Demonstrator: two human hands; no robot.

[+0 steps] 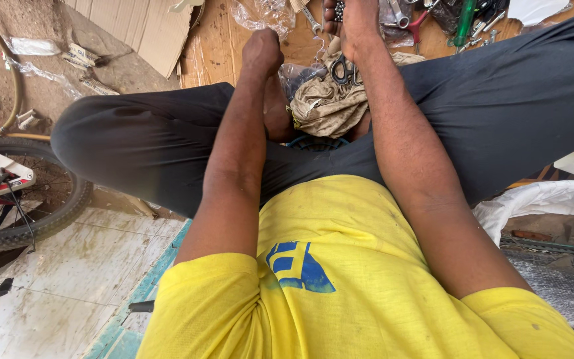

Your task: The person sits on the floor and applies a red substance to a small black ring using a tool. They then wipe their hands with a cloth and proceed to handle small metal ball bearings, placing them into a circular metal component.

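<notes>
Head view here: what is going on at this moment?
A person in a yellow t-shirt and dark trousers sits over a wooden board strewn with hand tools. The right hand reaches toward a small dark beaded metal part at the frame's top edge; whether it grips it is unclear. The left hand is fisted nearby. A crumpled tan cloth lies between the legs, a bicycle wheel at left.

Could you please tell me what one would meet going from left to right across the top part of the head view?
Bicycle wheel → cardboard sheet → left hand → right hand → green-handled screwdriver.
</notes>
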